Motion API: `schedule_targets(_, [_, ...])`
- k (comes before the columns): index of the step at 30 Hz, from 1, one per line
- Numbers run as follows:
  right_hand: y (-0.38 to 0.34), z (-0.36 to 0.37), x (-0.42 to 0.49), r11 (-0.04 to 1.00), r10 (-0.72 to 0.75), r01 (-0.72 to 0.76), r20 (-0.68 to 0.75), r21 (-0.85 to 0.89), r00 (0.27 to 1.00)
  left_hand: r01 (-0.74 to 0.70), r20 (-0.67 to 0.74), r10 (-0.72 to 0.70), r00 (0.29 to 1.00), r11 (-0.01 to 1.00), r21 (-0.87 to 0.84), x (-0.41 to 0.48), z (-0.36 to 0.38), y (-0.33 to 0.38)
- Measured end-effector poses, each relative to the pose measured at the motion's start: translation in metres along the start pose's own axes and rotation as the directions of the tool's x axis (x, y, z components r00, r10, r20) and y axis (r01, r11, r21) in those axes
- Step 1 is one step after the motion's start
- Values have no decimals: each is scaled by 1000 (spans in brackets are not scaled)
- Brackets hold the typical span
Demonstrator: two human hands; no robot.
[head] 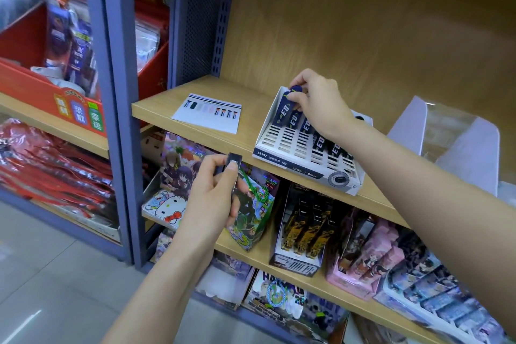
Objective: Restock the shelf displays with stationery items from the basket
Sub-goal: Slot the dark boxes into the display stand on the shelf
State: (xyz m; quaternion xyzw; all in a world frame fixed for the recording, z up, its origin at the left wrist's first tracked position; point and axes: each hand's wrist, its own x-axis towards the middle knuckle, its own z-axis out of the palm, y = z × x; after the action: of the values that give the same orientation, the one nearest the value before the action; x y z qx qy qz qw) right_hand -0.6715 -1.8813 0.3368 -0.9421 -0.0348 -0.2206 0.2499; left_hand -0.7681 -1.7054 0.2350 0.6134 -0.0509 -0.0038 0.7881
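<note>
on the shelf (167,105): white display tray (279,160), slots part filled
right hand (321,103): fingers pinch a dark case (287,109) at the back row
left hand (212,198): fingers hold a spare case (234,161)
risk: a tilted dark case may miss its slot, toppling neighbours

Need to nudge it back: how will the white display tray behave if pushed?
The display tray looks like thin card, so it is probably light and would slide easily on the smooth wooden shelf. Many slots are empty, so it may flex. The dark cases lean in their slots and might shift.
</note>
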Motion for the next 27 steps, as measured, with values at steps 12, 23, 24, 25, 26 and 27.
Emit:
schedule_targets(12, [-2, 0, 13, 983, -67, 75, 56, -166, 996, -25, 22, 25, 999, 1000, 3, -1, -1, 0])
schedule_targets(23, [-16, 2, -13, 924, -223, 200, -34, -325, 974, 202, 63, -193, 979, 954, -219, 25, -2, -8])
schedule_targets(24, [-21, 1, -23, 937, -250, 232, -38, -263, 967, 197, 59, -189, 980, 953, -231, 23, -2, -8])
schedule_targets(25, [-26, 2, -34, 948, -268, 260, -19, -185, 963, 179, 51, -173, 984, 961, -208, 20, -1, -7])
schedule_targets(26, [-31, 3, -46, 958, -265, 266, 20, -108, 964, 148, 47, -142, 989, 977, -153, 13, -1, -5])
schedule_targets(27, [-35, 4, -58, 969, -238, 241, 76, -46, 968, 108, 46, -104, 994, 991, -82, 7, 0, -4])
